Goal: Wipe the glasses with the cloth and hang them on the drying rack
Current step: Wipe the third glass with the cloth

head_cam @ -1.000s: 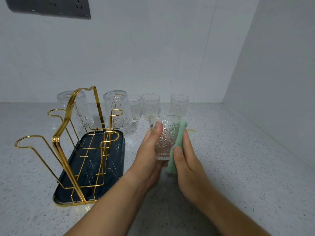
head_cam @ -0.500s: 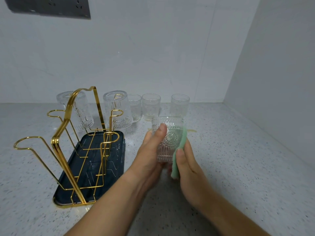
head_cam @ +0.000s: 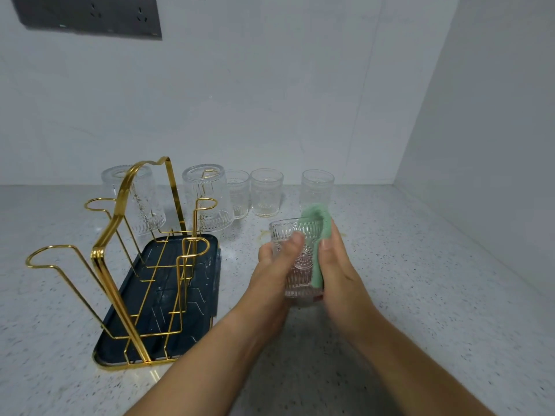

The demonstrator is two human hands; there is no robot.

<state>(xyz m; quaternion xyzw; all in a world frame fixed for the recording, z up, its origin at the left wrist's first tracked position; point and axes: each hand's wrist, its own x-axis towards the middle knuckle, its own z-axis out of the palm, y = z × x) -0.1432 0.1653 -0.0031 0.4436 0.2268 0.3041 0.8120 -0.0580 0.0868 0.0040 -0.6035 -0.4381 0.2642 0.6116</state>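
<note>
Left hand (head_cam: 277, 267) grips clear embossed glass tumbler (head_cam: 295, 262), upright. Right hand (head_cam: 341, 274) presses pale green cloth (head_cam: 317, 232) on tumbler's 3 o'clock side, cloth reaching over rim. Gold wire drying rack (head_cam: 103, 259) on dark blue tray (head_cam: 195, 265) at 9 o'clock, two inverted glasses (head_cam: 210, 205) on far prongs. Three upright glasses (head_cam: 266, 193) at 12 o'clock.

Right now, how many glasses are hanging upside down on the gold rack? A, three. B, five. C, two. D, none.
C: only the left inverted glass and the right inverted glass hang on the gold rack. The held glass is upright, between the left hand and the cloth in the right hand.
</note>
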